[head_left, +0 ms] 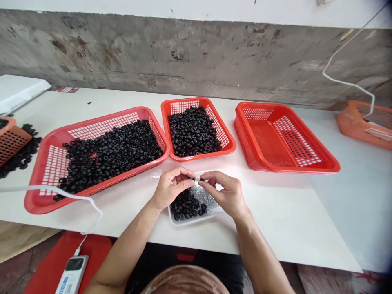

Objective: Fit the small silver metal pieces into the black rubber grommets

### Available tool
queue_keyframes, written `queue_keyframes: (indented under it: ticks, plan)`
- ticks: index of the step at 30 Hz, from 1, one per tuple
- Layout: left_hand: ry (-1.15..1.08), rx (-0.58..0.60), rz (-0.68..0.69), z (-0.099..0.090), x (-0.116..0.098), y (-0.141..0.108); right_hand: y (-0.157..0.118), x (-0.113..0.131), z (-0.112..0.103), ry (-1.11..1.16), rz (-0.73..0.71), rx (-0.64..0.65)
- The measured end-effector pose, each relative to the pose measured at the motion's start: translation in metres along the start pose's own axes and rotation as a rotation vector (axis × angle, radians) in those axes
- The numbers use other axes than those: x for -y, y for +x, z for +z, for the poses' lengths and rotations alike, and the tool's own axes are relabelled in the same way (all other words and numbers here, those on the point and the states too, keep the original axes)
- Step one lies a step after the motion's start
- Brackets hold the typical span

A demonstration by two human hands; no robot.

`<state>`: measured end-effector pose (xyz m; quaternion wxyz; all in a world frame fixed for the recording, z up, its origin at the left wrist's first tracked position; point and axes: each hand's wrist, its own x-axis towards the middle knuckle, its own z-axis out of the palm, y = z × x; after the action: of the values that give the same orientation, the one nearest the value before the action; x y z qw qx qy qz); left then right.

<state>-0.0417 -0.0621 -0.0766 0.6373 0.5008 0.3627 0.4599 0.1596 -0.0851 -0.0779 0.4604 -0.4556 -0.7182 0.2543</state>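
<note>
My left hand (171, 187) pinches a small black round part between thumb and forefinger. Facing it, my right hand (226, 191) pinches another small black piece, with a short gap between the two. Both hands are held over a clear plastic tray (183, 223). In its left half lie loose black rounded parts (185, 206), some with a hole showing. Tiny silvery metal pieces (206, 197) fill the right half, too small to make out singly. The fingertips hide most of what each hand holds.
Two red baskets (92, 188) (200, 157) of black parts stand behind the tray. Stacked red baskets (294, 168) stand right, an orange basket (367, 126) farther right. A white cable (94, 204) runs from a power bank (73, 271) across the left.
</note>
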Motion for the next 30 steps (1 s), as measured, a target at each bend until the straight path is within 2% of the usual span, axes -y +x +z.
queue_keyframes:
  ticks: [6, 14, 18, 24, 27, 30]
  plan:
    - [0.059, 0.086, 0.011, 0.002, -0.003, -0.001, 0.005, 0.001, 0.001, -0.012, -0.325, -0.081]
    - [0.044, 0.098, -0.014, 0.003, -0.003, -0.001, 0.001, -0.007, 0.004, -0.164, -0.509, -0.108]
    - [-0.042, 0.113, -0.086, 0.002, -0.008, 0.002, 0.003, -0.001, 0.004, -0.117, -0.449, -0.067]
    - [-0.148, 0.069, -0.199, 0.000, -0.013, 0.009, 0.018, 0.019, 0.003, 0.022, -0.191, -0.010]
    - [-0.188, 0.037, -0.201, 0.002, -0.025, 0.012, 0.031, 0.030, -0.003, 0.087, -0.115, 0.026]
    - [-0.217, 0.041, -0.155, 0.005, -0.045, 0.017, 0.049, 0.042, -0.013, 0.117, -0.098, 0.029]
